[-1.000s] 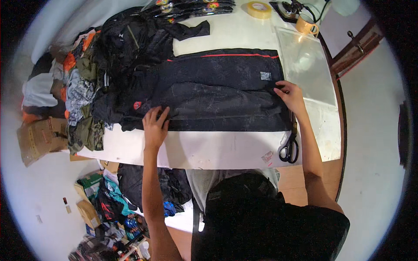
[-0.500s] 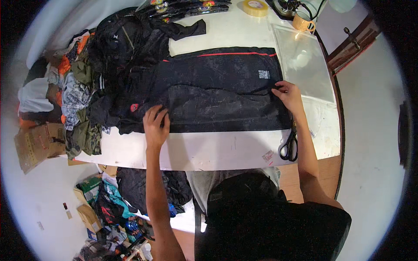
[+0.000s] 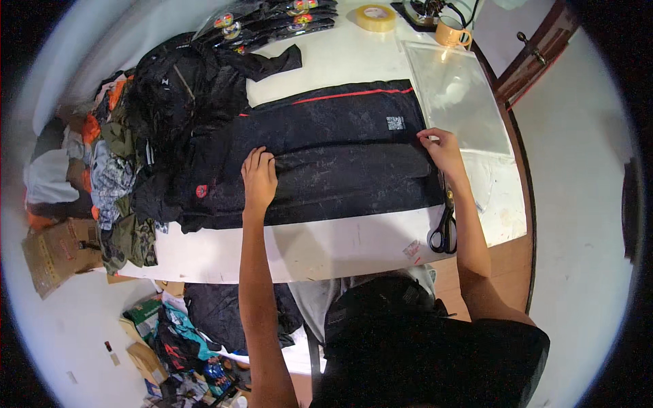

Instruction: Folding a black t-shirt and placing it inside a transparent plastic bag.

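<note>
The white bench [image 3: 326, 248] carried everything, its near edge bare so the work sat within easy reach. Across its middle lay the dark garment [image 3: 326, 153] with a thin red stripe, spread lengthwise and folded once, evidently flattened so the layers would stay even. At the person's left a heap of dark clothes [image 3: 173, 95] and a pile of patterned ones [image 3: 112, 177] sat close by, apparently stock kept at hand. A clear plastic bag [image 3: 456, 95] lay flat just beyond the garment's right end. Black scissors [image 3: 443, 231] rested by the right forearm. The left hand [image 3: 259, 180] pressed open-palmed on the fold, holding it down; the right hand [image 3: 442, 149] pinched the garment's right edge, keeping it taut.
</note>
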Tool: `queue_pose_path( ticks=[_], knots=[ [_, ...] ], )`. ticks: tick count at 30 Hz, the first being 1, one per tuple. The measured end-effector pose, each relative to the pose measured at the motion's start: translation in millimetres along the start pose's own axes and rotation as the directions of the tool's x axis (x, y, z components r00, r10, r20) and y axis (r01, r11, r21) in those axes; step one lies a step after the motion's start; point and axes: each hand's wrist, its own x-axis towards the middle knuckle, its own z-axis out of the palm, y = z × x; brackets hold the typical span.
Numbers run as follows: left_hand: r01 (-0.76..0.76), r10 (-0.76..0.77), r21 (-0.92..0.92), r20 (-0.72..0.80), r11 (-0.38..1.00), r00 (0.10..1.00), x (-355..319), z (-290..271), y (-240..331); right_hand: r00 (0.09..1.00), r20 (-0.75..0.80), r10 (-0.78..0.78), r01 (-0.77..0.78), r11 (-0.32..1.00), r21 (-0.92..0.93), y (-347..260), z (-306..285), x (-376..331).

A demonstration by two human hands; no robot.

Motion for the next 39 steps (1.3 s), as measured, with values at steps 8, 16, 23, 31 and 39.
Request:
queue_pose_path(
  ticks=[8, 16, 23, 31, 39],
  knots=[
    [-0.124, 0.112, -0.120, -0.107, 0.985, 0.988, 13, -8, 95, 0.834, 0.094, -0.544, 0.523, 0.725, -0.447, -41, 10, -20],
    [-0.100, 0.101, -0.014, 0.116, 0.995, 0.988, -22, 21, 120, 0.824, 0.367, -0.431, 0.561, 0.531, -0.635, -10, 67, -65],
    [-0.024, 0.024, 0.010, 0.056, 1.000, 0.998, -10, 5, 127, 0.801, 0.341, -0.492, 0.580, 0.496, -0.646, -32, 96, -78],
    [0.232, -0.225, 0.159, -0.060, 0.960, 0.972, -60, 2, 39, 0.839, 0.338, -0.427, 0.532, 0.508, -0.678, -13, 114, -88],
    [0.336, -0.311, 0.175, -0.156, 0.926, 0.938, -83, -36, -65, 0.859, 0.381, -0.342, 0.508, 0.474, -0.719, -20, 109, -84]
  ],
)
